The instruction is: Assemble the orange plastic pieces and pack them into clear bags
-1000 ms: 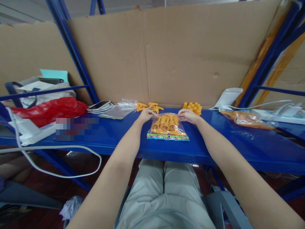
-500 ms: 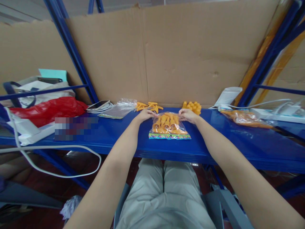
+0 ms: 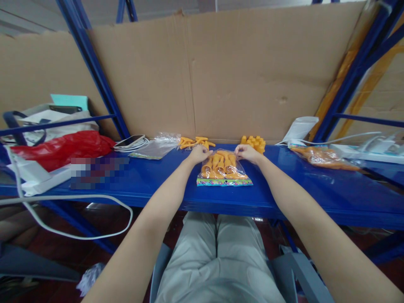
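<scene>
A clear plastic bag [image 3: 223, 170] with a colourful printed bottom strip lies on the blue shelf [image 3: 158, 181], filled with several orange plastic pieces. My left hand [image 3: 198, 154] pinches the bag's far left corner. My right hand [image 3: 246, 152] pinches the far right corner. Both hands have fingers closed on the bag's top edge. Just behind the hands lie loose orange sticks [image 3: 195, 142] and a cluster of orange blocks [image 3: 254, 142].
An empty clear bag [image 3: 156, 147] and a phone with white cable [image 3: 130, 142] lie left of the sticks. A red bag [image 3: 63, 147] and white box sit far left. At right are a filled bag of orange parts [image 3: 322, 157], a white pouch [image 3: 299, 127], and cardboard behind.
Both hands have drawn slightly closer together along the bag's top edge. The bag has barely shifted on the shelf.
</scene>
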### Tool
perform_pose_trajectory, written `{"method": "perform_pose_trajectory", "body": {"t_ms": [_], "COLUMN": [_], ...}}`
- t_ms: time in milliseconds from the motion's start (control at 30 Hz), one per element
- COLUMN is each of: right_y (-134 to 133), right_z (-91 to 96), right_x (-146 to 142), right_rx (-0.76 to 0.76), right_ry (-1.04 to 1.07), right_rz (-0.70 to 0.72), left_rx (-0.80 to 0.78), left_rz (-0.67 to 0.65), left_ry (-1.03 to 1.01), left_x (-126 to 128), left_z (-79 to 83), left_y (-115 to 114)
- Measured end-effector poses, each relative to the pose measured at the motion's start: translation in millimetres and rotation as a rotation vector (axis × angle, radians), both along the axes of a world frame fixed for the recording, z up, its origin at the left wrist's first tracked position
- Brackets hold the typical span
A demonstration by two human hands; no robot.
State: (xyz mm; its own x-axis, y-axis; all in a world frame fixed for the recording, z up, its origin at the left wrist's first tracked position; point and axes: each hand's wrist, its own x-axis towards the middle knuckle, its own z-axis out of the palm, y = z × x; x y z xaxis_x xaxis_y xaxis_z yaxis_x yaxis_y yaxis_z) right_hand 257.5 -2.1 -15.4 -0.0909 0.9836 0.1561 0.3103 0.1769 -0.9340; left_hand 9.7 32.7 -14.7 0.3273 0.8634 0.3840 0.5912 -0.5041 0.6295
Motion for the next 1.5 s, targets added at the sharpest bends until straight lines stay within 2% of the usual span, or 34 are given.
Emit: {"method": "perform_pose_trajectory", "body": {"t_ms": [100,167,233,367,500,700,833,900,967,1167,1300,1500], "right_y": [4.2,6.4,8.1,10.6,13.8,14.8,7.0,1.2,-4.5,-14.6,-15.2,-17.8], "right_z": [0.1,0.8,1.4,1.9,2.6,9.0,19.1,24.6,28.4,24.2,18.7,20.0], "right_x": [1.6,2.9,4.6,9.0,12.3,9.8,3.7,-1.6,-9.2,-38.4,-48.7,-49.5], "right_rx": [0.05,0.066,0.094,0.172,0.211,0.261,0.325,0.381,0.443,0.57,0.522,0.417], "right_ry": [-0.088,-0.139,-0.207,-0.325,-0.432,-0.643,-0.809,-0.825,-0.806,-0.839,-0.9,-0.889], "right_rz": [-0.009,-0.011,0.004,0.061,0.082,0.064,-0.075,-0.156,-0.181,-0.014,0.049,0.104], "left_rx": [0.145,0.216,0.251,0.146,0.033,-0.076,-0.076,-0.086,-0.094,-0.099,-0.182,-0.304], "left_rz": [0.081,0.018,-0.118,-0.354,-0.453,-0.406,-0.367,-0.354,-0.339,-0.341,-0.322,-0.329], "left_ry": [0.084,0.057,0.046,0.146,0.185,0.097,0.087,0.079,0.056,0.055,0.038,-0.179], "left_x": [10.3,15.0,17.4,15.9,12.1,19.7,30.1,34.3,37.2,39.6,37.5,31.3], "left_z": [-3.8,-4.7,-5.1,-4.5,-1.9,3.6,7.8,9.5,10.5,12.0,15.5,24.5], "left_y": [1.8,0.4,-1.0,-0.4,-0.1,-12.9,-22.8,-26.9,-30.3,-33.8,-35.8,-46.7]}}
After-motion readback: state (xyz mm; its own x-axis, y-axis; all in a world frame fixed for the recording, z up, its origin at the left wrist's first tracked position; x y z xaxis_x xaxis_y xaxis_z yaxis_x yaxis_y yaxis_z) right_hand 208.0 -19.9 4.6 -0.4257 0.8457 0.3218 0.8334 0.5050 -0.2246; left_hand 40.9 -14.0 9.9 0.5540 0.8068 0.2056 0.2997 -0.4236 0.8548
